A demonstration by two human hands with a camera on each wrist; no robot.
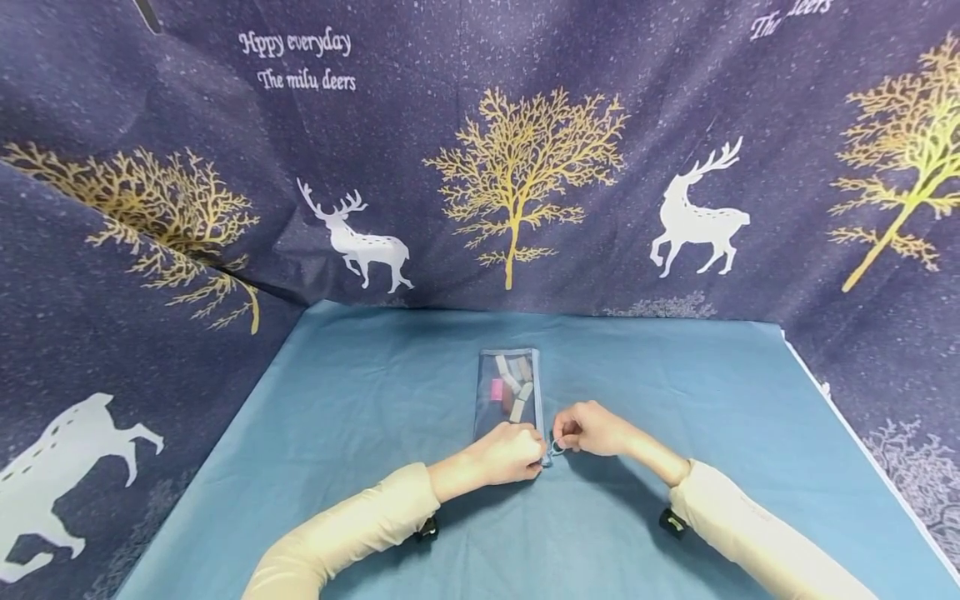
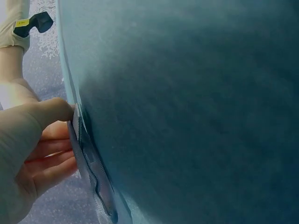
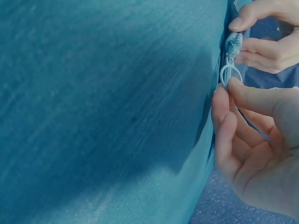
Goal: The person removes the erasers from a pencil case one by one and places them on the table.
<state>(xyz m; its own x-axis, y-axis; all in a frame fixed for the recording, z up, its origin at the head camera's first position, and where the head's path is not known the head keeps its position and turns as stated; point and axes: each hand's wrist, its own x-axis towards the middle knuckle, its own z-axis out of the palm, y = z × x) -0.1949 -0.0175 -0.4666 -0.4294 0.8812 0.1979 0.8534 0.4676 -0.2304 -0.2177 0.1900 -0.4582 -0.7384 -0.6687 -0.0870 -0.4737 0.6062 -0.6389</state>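
Observation:
A see-through mesh zip pouch (image 1: 487, 412) lies on the blue cloth in front of me, its zip edge on the right side. Several small blocks show through it, pale, brownish and one pink block (image 1: 497, 389). My left hand (image 1: 508, 454) pinches the pouch's near right corner between thumb and fingers; the left wrist view shows the zip (image 2: 96, 179) running away from that grip. Just to the right, my right hand (image 1: 594, 428) pinches a thin light blue cord loop (image 3: 224, 77) between thumb and forefinger. The loop joins a knotted cord (image 3: 233, 44) at the pouch corner.
A blue cloth (image 1: 360, 392) covers the table. Behind and at the sides hangs a dark blue curtain (image 1: 450, 250) with white deer and golden trees. Dark wrist cameras (image 1: 672, 522) sit under both pale sleeves (image 1: 750, 533).

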